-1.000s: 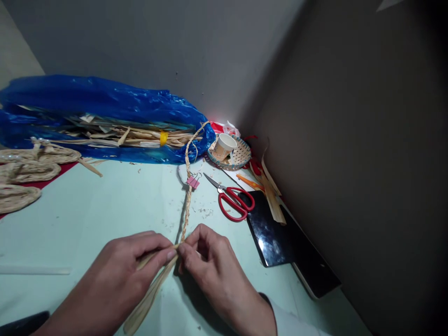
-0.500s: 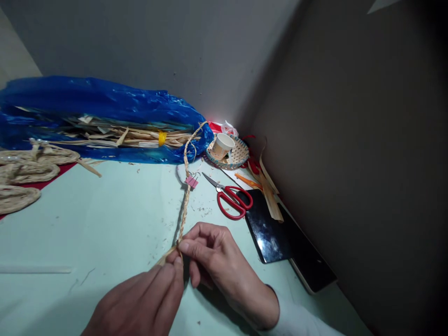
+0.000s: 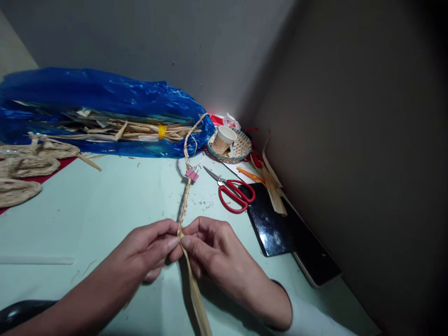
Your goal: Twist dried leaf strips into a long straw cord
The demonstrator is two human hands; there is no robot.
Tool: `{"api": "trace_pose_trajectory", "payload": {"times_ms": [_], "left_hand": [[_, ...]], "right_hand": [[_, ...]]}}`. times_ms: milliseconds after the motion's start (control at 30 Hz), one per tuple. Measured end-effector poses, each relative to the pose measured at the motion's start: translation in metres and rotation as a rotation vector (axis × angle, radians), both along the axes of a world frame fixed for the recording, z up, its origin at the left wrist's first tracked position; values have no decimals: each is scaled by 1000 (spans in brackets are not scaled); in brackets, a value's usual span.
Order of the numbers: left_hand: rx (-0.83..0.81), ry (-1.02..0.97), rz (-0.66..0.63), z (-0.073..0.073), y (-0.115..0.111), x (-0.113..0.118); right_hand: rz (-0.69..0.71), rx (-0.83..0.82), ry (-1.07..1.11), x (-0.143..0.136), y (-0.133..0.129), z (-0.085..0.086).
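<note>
A thin braided straw cord (image 3: 185, 200) runs from the blue bag down to both hands, with a pink binder clip (image 3: 192, 175) fastened on it. My left hand (image 3: 150, 252) pinches the cord's lower end from the left. From the right, my right hand (image 3: 213, 252) pinches the same spot, thumb on top. The fingertips of the two hands nearly meet. Below them a loose flat straw strand (image 3: 196, 294) hangs toward the bottom edge.
Red-handled scissors (image 3: 236, 196) lie right of the cord, beside dark tablets (image 3: 269, 224). A woven basket (image 3: 241, 147) holds a paper cup (image 3: 224, 139). Behind is a blue bag (image 3: 105, 88) of straw; coiled braids (image 3: 21, 193) lie at left.
My left hand has moved up and left, and its forearm now slants in from the lower left. A flat strand now shows hanging below the hands. My right hand keeps its pinch.
</note>
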State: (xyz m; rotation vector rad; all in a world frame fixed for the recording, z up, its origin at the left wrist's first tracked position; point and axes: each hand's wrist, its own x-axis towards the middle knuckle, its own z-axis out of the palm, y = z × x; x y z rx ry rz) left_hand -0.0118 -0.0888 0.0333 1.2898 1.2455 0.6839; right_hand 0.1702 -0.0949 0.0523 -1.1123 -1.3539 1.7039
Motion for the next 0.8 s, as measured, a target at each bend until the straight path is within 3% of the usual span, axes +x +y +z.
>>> {"api": "trace_pose_trajectory", "payload": {"times_ms": [167, 267, 433, 533, 700, 800], "left_hand": [[24, 99, -22, 3, -2, 6], [30, 133, -15, 5, -2, 7], [-12, 129, -10, 6, -1, 9], [-21, 78, -29, 3, -1, 6], [-118, -19, -59, -1, 0, 2], [-120, -38, -13, 4, 1, 2]], "right_hand": [[30, 349, -603, 7, -8, 10], [1, 521, -829, 7, -15, 11], [-37, 1093, -939, -1, -25, -8], [-6, 1334, -897, -7, -26, -19], [-14, 1511, -852, -11, -25, -27], [28, 1421, -845, -8, -25, -19]]}}
